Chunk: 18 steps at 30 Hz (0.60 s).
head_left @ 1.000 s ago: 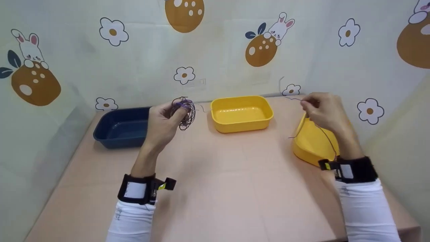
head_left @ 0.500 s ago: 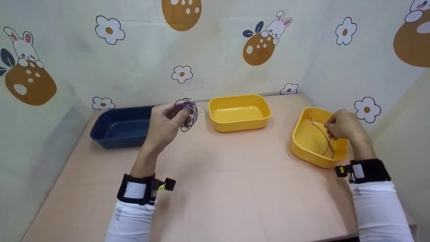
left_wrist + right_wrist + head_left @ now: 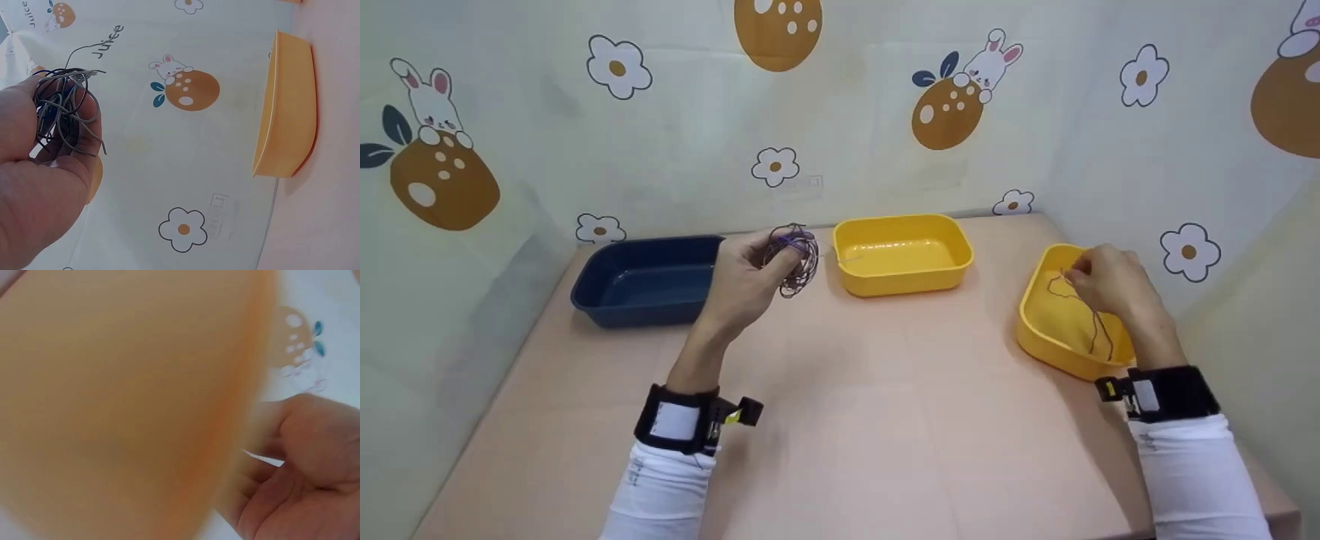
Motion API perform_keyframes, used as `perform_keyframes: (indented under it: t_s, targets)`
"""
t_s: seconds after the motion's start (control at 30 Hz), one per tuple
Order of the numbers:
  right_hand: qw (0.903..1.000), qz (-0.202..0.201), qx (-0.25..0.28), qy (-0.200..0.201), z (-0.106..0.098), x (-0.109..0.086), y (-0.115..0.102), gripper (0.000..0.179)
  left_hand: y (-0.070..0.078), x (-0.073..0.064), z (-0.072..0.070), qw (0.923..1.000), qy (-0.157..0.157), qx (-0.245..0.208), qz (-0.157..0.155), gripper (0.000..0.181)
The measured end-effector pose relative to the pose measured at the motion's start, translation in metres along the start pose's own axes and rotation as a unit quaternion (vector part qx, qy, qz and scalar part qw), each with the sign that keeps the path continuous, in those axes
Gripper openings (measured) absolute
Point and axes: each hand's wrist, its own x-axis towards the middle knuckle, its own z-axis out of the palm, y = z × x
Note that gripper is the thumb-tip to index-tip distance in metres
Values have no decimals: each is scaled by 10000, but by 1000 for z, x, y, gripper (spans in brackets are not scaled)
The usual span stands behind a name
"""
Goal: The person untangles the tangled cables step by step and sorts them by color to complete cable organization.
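Observation:
In the head view my left hand pinches a tangled bundle of thin wires, dark, purple and pale, between thumb and fingers. It is raised above the table, between the blue bin and the middle yellow bin. The left wrist view shows the bundle close up, with loose ends sticking out. My right hand is over the right yellow bin, its fingertips together at a thin wire that trails down inside. In the right wrist view the bin's blurred wall hides the right fingertips.
A dark blue bin stands at the back left, partly behind the left hand. The middle yellow bin stands near the back wall. A pinkish cloth covers the table, and printed walls enclose it.
My right hand has come down with the wire from above the right yellow bin into its opening, then shifted slightly left. The left hand keeps its bundle nearly in place.

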Motion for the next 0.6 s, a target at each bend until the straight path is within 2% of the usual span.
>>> perform_keyframes:
  t_s: [0.1,0.2,0.27,0.43,0.6]
  targets:
    - [9952,-568,230,764,7,-7,-37,34,0,-1,3,10000,-32,15,-89,21]
    - [9826,-1206,447,1338,15,-15,-79,26,-1,-1,5,9998,-85,12,-162,22]
    - [9726,-1661,537,1536,22,-20,-107,22,-1,-1,7,9998,-113,1,-174,24]
    - [9453,-2779,968,1405,40,-28,-165,16,1,-1,8,9996,-207,-12,-175,28]
    - [9180,-3397,1806,961,51,-34,-211,15,3,-3,7,9984,-463,225,-227,30]
